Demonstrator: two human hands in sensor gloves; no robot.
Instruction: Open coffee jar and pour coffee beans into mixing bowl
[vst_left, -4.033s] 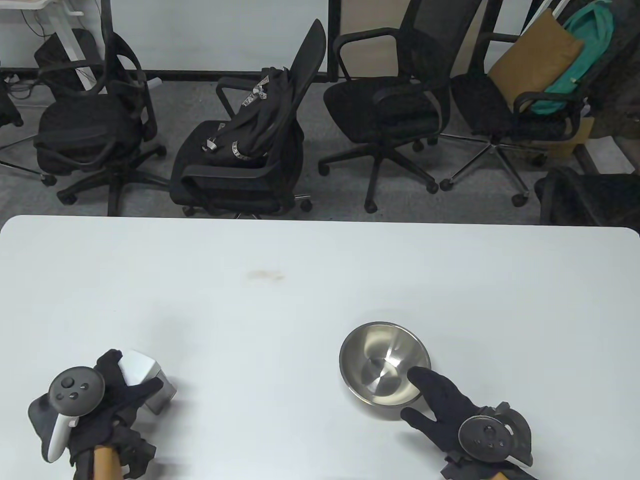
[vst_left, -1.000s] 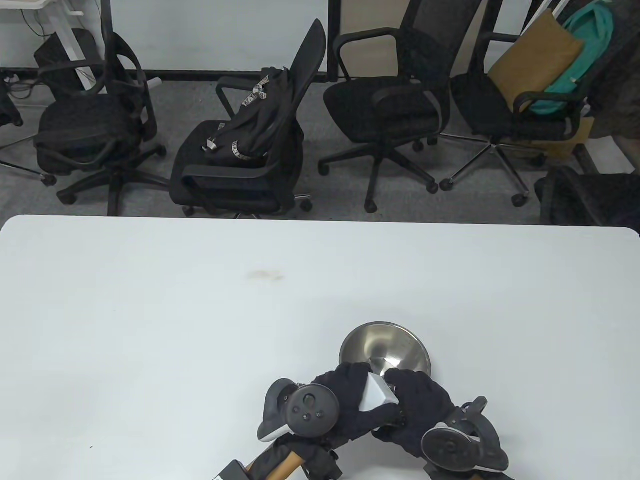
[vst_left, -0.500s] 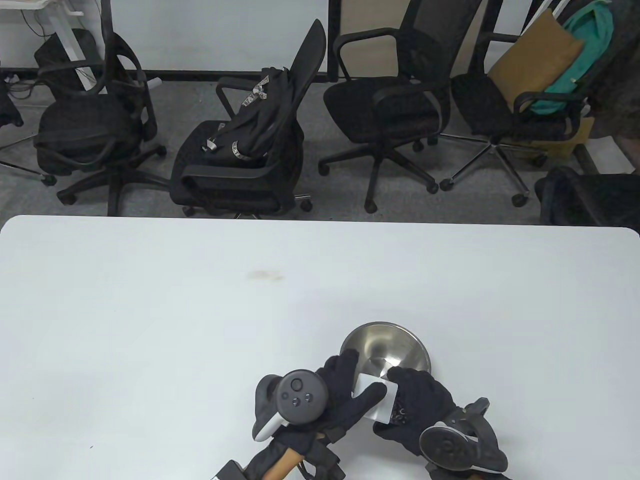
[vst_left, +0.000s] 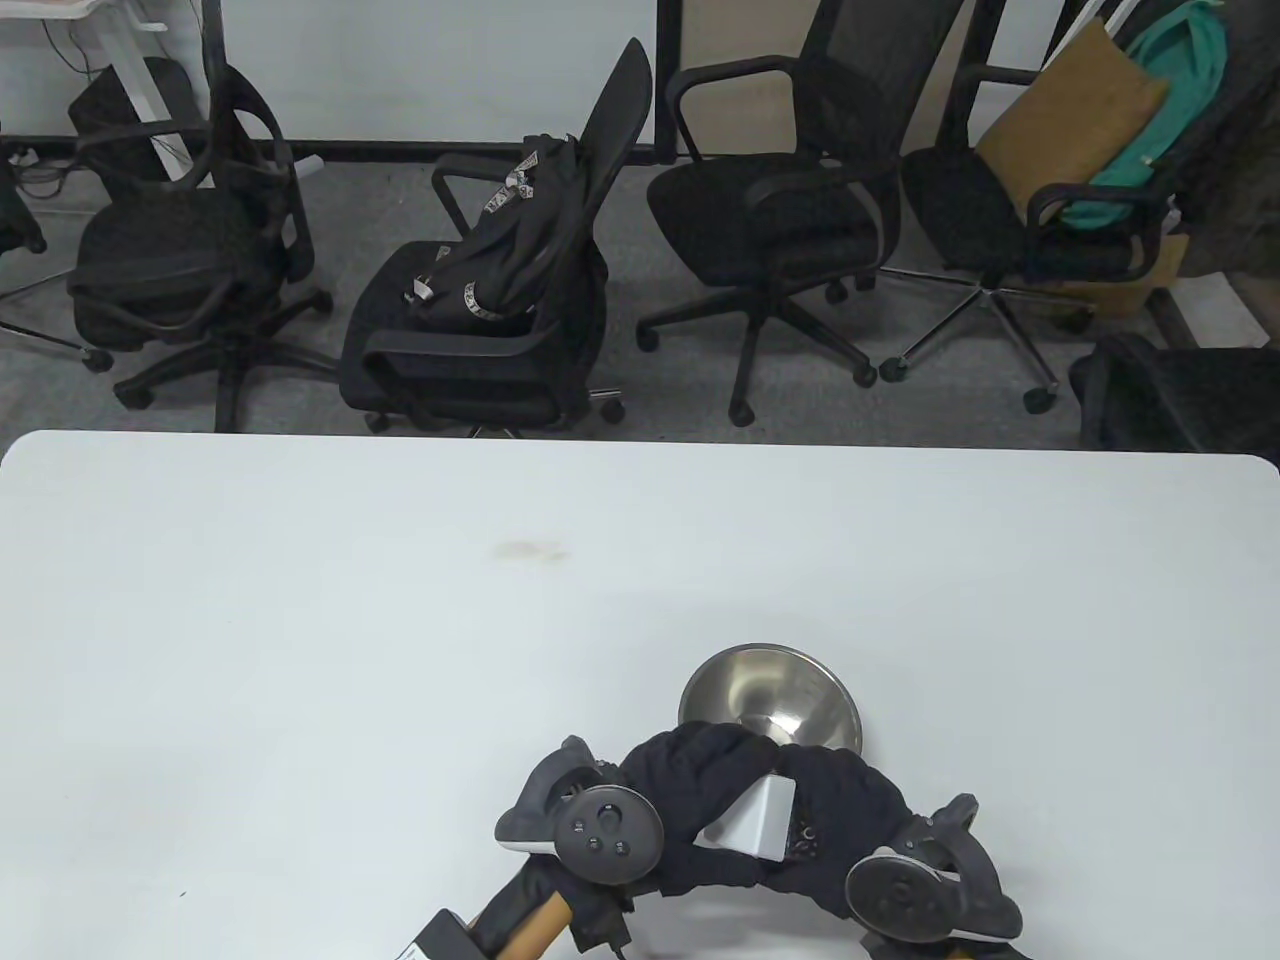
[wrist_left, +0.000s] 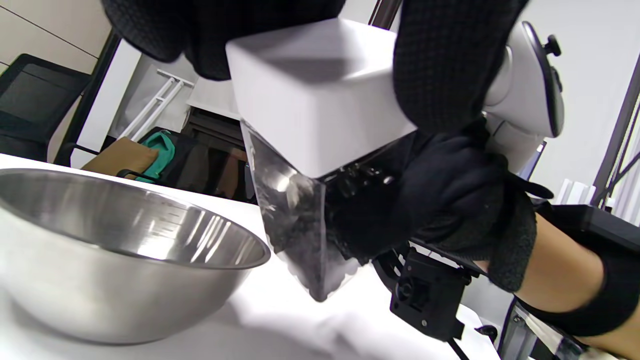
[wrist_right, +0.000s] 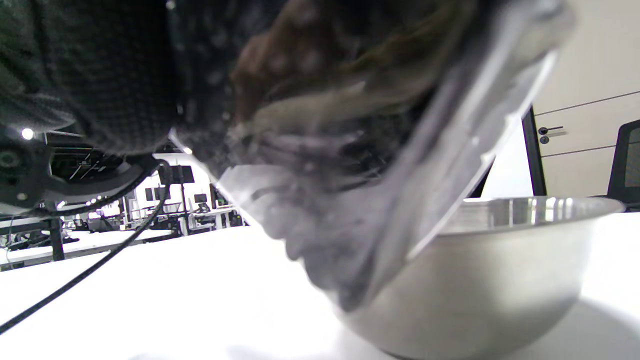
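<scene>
The coffee jar has a white square lid (vst_left: 758, 822) and a clear body with dark beans (wrist_left: 295, 225). It is held tilted just above the table, at the near side of the steel mixing bowl (vst_left: 770, 695). My left hand (vst_left: 720, 790) grips the lid from above and the left; its fingers (wrist_left: 440, 60) wrap the lid's sides. My right hand (vst_left: 835, 805) grips the jar body from the right, as the left wrist view (wrist_left: 450, 200) shows. The lid sits on the jar. The right wrist view shows the blurred jar body (wrist_right: 350, 215) in front of the bowl (wrist_right: 500, 280).
The white table (vst_left: 400, 600) bears a faint brown stain (vst_left: 525, 549) at mid-left. Several office chairs (vst_left: 480, 300) stand beyond the far edge. A cable (wrist_right: 75, 280) runs over the table by my left arm.
Four seconds ago my left hand held the jar at the table's left and my right hand rested at the bowl. Now both hands hold it beside the bowl, and my left hand has closed over the lid.
</scene>
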